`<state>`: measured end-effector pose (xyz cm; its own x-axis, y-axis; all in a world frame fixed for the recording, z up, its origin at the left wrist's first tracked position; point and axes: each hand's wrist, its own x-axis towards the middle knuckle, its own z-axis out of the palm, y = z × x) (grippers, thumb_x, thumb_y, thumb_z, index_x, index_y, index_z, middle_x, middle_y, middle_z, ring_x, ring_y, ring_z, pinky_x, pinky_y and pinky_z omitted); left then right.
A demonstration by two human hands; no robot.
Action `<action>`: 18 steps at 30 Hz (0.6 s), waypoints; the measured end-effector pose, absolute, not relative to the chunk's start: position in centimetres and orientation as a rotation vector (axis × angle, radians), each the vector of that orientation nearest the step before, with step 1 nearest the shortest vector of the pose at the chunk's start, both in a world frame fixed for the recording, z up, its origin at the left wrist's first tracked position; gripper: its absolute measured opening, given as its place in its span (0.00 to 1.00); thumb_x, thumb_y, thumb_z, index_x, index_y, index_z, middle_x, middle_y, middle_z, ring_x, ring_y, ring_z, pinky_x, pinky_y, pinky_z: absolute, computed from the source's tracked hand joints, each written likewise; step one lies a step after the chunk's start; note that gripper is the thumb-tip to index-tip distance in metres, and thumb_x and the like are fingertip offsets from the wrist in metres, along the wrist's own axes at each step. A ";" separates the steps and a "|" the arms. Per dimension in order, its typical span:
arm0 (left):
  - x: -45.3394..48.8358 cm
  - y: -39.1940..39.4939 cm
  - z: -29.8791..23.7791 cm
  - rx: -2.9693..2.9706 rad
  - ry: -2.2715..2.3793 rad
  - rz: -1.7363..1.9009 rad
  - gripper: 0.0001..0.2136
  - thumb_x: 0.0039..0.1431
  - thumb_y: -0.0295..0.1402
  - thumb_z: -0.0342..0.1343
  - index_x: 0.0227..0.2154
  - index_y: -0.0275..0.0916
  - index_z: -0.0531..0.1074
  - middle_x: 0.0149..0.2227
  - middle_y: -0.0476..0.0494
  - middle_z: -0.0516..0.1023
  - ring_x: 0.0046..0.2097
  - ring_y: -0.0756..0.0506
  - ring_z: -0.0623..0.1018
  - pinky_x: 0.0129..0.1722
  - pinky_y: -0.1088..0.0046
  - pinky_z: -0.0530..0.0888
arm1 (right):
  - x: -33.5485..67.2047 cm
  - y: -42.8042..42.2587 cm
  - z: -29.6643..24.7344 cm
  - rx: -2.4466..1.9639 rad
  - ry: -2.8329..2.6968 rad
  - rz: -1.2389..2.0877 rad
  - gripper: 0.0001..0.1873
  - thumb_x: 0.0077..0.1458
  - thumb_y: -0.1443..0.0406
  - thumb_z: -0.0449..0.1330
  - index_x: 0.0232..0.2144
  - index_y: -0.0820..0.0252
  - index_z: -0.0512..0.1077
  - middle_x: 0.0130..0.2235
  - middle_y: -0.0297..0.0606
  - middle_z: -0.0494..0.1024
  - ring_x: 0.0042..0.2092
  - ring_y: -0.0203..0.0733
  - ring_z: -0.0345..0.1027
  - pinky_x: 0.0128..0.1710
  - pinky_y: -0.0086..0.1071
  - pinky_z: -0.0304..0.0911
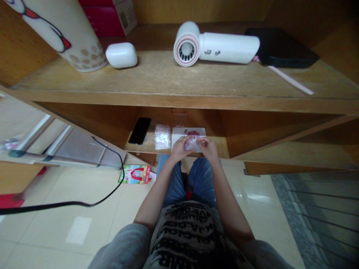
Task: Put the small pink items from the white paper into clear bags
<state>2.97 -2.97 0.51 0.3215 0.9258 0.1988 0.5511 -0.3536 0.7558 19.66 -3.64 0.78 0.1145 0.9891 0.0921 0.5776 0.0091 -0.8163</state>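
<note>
My left hand [180,148] and my right hand [208,147] meet low on the lower wooden shelf [146,146], with their fingers pinching a small transparent plastic packet [193,143] that has pink contents. Beneath the packet lies a white sheet with a pink print [179,135]. To its left is a flat, transparent plastic bag [162,136]. Further left, a black smartphone [139,130] lies on the shelf. The hands partly hide the packet, so its exact contents are hard to make out.
Above the hands, the upper shelf [168,78] holds a white hair dryer [215,46], a white earbud case [121,55], a patterned tumbler [64,33] and a black case [282,48]. A black cable [92,203] and a printed card [135,174] lie on the tiled floor.
</note>
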 end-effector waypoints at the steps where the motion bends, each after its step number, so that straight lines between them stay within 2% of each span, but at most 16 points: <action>1: 3.0 -3.0 0.5 2.020 1.303 0.851 0.30 0.46 0.43 0.62 0.52 0.39 0.63 0.45 0.40 0.71 0.48 0.42 0.72 0.47 0.64 0.70 | 19.9 -3.6 0.8 -1.686 -1.549 0.673 0.14 0.49 0.57 0.54 0.29 0.59 0.74 0.24 0.34 0.72 0.27 0.37 0.64 0.30 0.30 0.57; 7: 3.0 -2.9 0.4 2.028 1.331 0.834 0.31 0.46 0.45 0.61 0.52 0.37 0.63 0.44 0.40 0.71 0.48 0.41 0.72 0.47 0.65 0.70 | 20.5 -2.8 0.8 -1.831 -1.554 0.523 0.13 0.49 0.58 0.54 0.29 0.59 0.73 0.23 0.34 0.72 0.26 0.37 0.64 0.28 0.28 0.55; 18: 3.0 -3.1 0.7 2.020 1.319 0.844 0.30 0.46 0.42 0.62 0.53 0.40 0.62 0.44 0.41 0.71 0.48 0.42 0.72 0.46 0.64 0.70 | 20.4 -1.7 0.6 -1.906 -1.609 0.425 0.13 0.49 0.57 0.54 0.29 0.58 0.74 0.22 0.34 0.72 0.27 0.39 0.66 0.30 0.30 0.56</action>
